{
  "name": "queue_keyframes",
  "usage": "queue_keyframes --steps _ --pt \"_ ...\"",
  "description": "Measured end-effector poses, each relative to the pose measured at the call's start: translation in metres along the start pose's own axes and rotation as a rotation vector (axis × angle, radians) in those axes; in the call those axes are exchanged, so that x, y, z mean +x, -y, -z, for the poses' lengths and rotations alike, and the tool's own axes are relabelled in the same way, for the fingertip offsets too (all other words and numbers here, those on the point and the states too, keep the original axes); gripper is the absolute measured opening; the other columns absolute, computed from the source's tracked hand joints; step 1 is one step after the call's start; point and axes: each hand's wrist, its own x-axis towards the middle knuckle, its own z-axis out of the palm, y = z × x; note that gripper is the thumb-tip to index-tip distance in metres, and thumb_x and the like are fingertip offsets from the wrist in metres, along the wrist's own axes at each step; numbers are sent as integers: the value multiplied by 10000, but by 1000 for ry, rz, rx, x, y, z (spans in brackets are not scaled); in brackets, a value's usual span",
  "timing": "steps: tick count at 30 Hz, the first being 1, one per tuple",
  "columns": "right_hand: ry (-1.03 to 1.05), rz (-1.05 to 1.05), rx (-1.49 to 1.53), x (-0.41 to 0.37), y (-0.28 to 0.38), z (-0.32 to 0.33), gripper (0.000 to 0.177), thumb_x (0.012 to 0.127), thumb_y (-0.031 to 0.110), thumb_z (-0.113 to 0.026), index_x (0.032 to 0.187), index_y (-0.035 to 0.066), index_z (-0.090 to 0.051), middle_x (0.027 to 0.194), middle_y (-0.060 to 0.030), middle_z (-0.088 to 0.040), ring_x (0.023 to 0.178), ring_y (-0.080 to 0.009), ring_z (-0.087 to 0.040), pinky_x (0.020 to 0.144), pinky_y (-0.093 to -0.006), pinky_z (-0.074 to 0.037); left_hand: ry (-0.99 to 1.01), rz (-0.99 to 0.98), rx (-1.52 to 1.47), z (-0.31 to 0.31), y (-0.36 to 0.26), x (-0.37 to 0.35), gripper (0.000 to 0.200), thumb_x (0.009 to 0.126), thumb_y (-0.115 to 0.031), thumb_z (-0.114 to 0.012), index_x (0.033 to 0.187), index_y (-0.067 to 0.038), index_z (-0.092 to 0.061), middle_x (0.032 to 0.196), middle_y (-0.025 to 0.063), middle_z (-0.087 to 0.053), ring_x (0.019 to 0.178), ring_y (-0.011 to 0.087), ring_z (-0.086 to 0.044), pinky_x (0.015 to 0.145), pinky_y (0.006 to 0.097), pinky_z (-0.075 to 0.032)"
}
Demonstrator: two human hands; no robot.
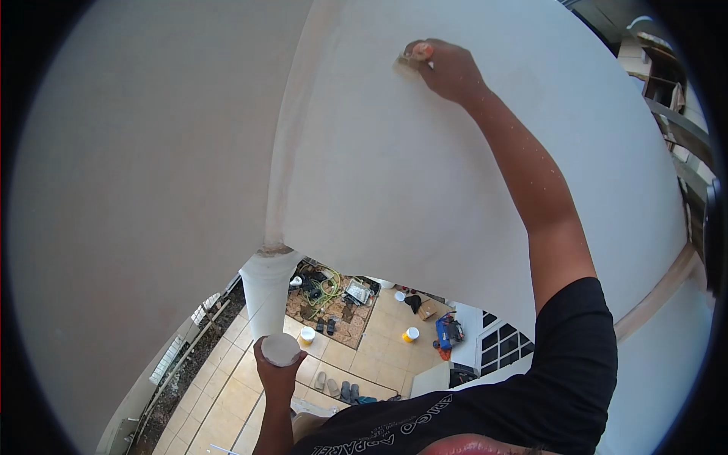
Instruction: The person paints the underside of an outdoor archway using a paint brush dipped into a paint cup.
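Note:
My right hand [451, 72] reaches up at the top of the view, its fingers closed round a small paintbrush [406, 65]. The pale bristles are right at a broad white ceiling surface [394, 182]. Lower down, my left hand [274, 371] is wrapped round a round tub [281, 348] of whitish paint, its opening facing up toward me. Most of the brush handle is hidden by the fingers.
A white pillar [269, 296] rises behind the tub. Far below lies a tiled floor [243, 379] with paint buckets [410, 334], a green hose [327, 284], several shoes [334, 387] and a blue machine [449, 331]. Roof beams [679, 129] show at the right.

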Motion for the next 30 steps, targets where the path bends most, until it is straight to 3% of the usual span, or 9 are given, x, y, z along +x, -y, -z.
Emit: queue_keyframes --steps 4,8,12,15,17,19,20,26,30 --pt "-170 52 -340 49 -23 31 234 934 186 -512 1006 27 -668 875 -130 -668 769 -287 -641 724 -380 -517 -53 -29 47 -3 -6 -7 810 596 -59 -890 1238 -12 -398 1121 152 -551 1034 250 -564 865 364 -488" --pt "119 493 -403 -43 9 -26 182 729 70 -607 891 155 -607 765 7 -548 672 -175 -592 543 -314 -497 -57 -11 -35 -1 -1 -20 805 595 -58 -890 1233 -17 -402 1120 148 -556 1032 245 -568 858 359 -489" --pt "469 399 -50 -112 62 -32 170 761 37 -626 890 147 -617 773 1 -602 743 -181 -627 623 -322 -516 -46 -3 27 5 -9 -29 805 592 -64 -894 1229 -21 -402 1121 147 -559 1031 238 -570 861 357 -488" --pt "317 -213 190 -80 12 -2 121 851 120 -639 970 106 -655 925 -40 -682 833 -235 -652 744 -357 -522 -25 -9 84 6 -6 -28 792 591 -63 -892 1215 -23 -406 1119 151 -558 1023 238 -572 859 356 -488" --pt "-28 -216 145 -42 -35 30 99 843 137 -661 935 98 -657 892 -44 -689 775 -234 -661 690 -312 -528 -21 -45 50 3 -2 -29 789 589 -56 -889 1212 -24 -407 1101 145 -557 1007 239 -572 855 357 -487" --pt "-336 56 -192 -16 -45 70 90 840 133 -664 923 105 -639 852 -13 -680 706 -234 -649 622 -308 -528 -6 -30 48 -4 -12 -31 792 588 -52 -888 1216 -25 -405 1096 140 -553 1003 239 -569 855 359 -486" --pt "-326 49 -197 -20 -46 71 90 840 133 -664 923 105 -639 852 -13 -680 706 -234 -649 622 -308 -528 0 -20 42 -7 -15 -34 796 587 -48 -886 1221 -26 -404 1091 136 -550 999 239 -566 855 360 -484" --pt "235 462 -320 -120 16 21 191 731 42 -617 875 164 -587 735 3 -579 687 -166 -614 532 -291 -502 27 -29 59 -23 -5 -49 791 589 -56 -888 1217 -31 -408 1104 128 -538 1018 237 -555 859 360 -480" --pt "340 156 -1 -131 17 44 148 794 41 -639 911 132 -628 778 -11 -620 699 -195 -631 601 -332 -522 62 -44 41 -25 -8 -47 801 580 -66 -899 1214 -33 -410 1097 128 -546 1015 239 -560 857 362 -484"
